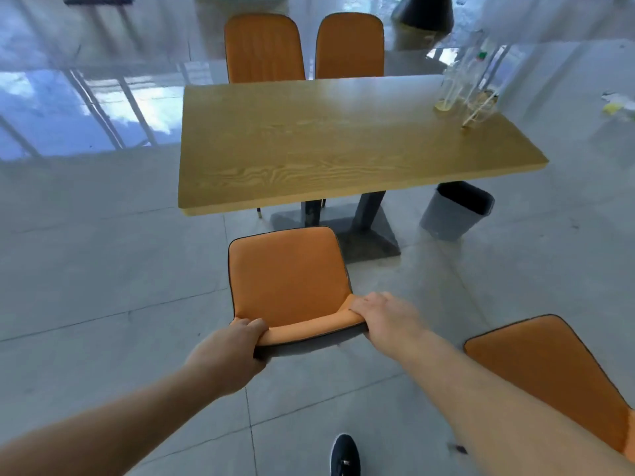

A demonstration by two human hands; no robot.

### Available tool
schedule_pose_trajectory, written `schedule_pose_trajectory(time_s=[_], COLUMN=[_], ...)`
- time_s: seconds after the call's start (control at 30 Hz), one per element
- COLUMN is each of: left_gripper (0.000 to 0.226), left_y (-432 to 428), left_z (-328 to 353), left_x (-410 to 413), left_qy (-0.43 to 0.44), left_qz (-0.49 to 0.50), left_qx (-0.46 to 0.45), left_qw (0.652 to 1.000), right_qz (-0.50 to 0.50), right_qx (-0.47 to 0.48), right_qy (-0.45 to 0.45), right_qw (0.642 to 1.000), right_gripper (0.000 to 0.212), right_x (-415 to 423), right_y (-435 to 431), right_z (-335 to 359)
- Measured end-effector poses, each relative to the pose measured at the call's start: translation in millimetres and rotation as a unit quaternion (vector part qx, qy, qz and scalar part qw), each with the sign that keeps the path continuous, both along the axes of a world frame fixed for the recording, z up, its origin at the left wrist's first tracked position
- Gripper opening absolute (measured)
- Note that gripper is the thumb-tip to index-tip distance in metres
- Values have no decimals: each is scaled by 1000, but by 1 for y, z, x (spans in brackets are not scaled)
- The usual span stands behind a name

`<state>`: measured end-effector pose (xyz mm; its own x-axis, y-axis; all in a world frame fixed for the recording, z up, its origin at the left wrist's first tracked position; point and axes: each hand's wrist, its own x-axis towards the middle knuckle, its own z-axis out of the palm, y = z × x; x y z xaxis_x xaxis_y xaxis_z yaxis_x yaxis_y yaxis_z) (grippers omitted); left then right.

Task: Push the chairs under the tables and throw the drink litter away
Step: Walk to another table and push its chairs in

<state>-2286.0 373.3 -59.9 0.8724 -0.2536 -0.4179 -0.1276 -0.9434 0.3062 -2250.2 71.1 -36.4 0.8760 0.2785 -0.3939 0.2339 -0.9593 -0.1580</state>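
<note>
Chair (pixel 290 280), orange with dark piping, stands on the grey tile floor (pixel 103 269) a short way out from the near edge of a wooden table (pixel 326 139), its seat facing the table. A person grips the top of its backrest from behind. The left hand (pixel 233 352) has its fingers curled closed over the left corner of the backrest; the right hand (pixel 385 319) is closed over the right corner in the same way. Both bare forearms reach forward from the bottom of the view, and one dark shoe (pixel 344 455) shows below.

A second orange chair (pixel 549 379) sits to the right, also pulled out. Two more chairs (pixel 264 49) (pixel 349 46) are tucked in at the far side. Clear drink litter (pixel 464 87) with straws stands on the far right corner of the table, and a grey bin (pixel 453 211) sits on the floor beside the table's right end.

The step in hand looks like pushing this first chair in. The next move likely calls for a straight, even shove from both hands so the seat slides under the tabletop, staying left of the dark pedestal base (pixel 343 231).
</note>
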Motion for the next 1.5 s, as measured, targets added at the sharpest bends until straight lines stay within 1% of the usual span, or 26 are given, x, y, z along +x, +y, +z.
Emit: schedule_pose_trajectory(time_s=[0.1, 0.2, 0.27, 0.33, 0.37, 0.4, 0.47, 0.5, 0.57, 0.67, 0.8, 0.87, 0.97, 1.1, 1.23, 1.37, 1.5], left_gripper=[22, 25, 34, 49, 57, 64, 73, 76, 81, 87, 92, 93, 93, 91, 88, 88, 88], left_y=[-18, -27, -31, -39, -43, -50, -68, -78, -102, -145, -205, -235, -282, -345, -412, -493, -585], left_z=[7, 11, 14, 18, 21, 25, 38, 45, 59, 82, 104, 108, 111, 114, 117, 112, 91], left_x=[24, 32, 25, 14, 9, 3, -9, -16, -30, -52, -95, -123, -163, -208, -232, -248, -267], left_qy=[13, 21, 41, 50, 45, 33, 3, -14, -49, -87, -133, -134, -121, -106, -96, -89, -78], left_qz=[35, 67, 80, 87, 92, 99, 106, 100, 77, 39, 32, 34, 28, 9, 0, 2, 8], left_qx=[5, 9, 24, 53, 64, 71, 70, 69, 63, 48, 16, -2, -25, -38, -46, -40, -26], left_qw=[999, 997, 996, 994, 993, 992, 992, 992, 994, 994, 991, 990, 992, 994, 994, 995, 997], right_qz=[38, 91, 123, 125, 114, 102, 93, 93, 95, 93, 81, 78, 77, 77, 80, 69, 60], right_qx=[-4, -9, -14, -9, 1, 13, 27, 27, 23, 8, 3, 4, -2, -2, 2, -1, -4], right_qy=[10, 2, 9, 15, 16, 14, -2, -15, -34, -56, -90, -99, -89, -85, -96, -89, -71], right_qw=[999, 996, 992, 992, 993, 995, 995, 995, 995, 994, 993, 992, 993, 993, 992, 994, 996], right_gripper=[24, 19, 16, 19, 26, 38, 64, 73, 82, 86, 86, 86, 86, 83, 78, 78, 80], right_x=[37, 56, 55, 48, 44, 40, 30, 25, 10, -23, -82, -114, -160, -209, -241, -261, -283], right_y=[-14, -22, -26, -31, -33, -37, -48, -56, -74, -111, -168, -194, -232, -285, -347, -426, -518], right_z=[6, 10, 8, 4, 3, 4, 7, 11, 24, 53, 94, 107, 116, 114, 101, 83, 60])
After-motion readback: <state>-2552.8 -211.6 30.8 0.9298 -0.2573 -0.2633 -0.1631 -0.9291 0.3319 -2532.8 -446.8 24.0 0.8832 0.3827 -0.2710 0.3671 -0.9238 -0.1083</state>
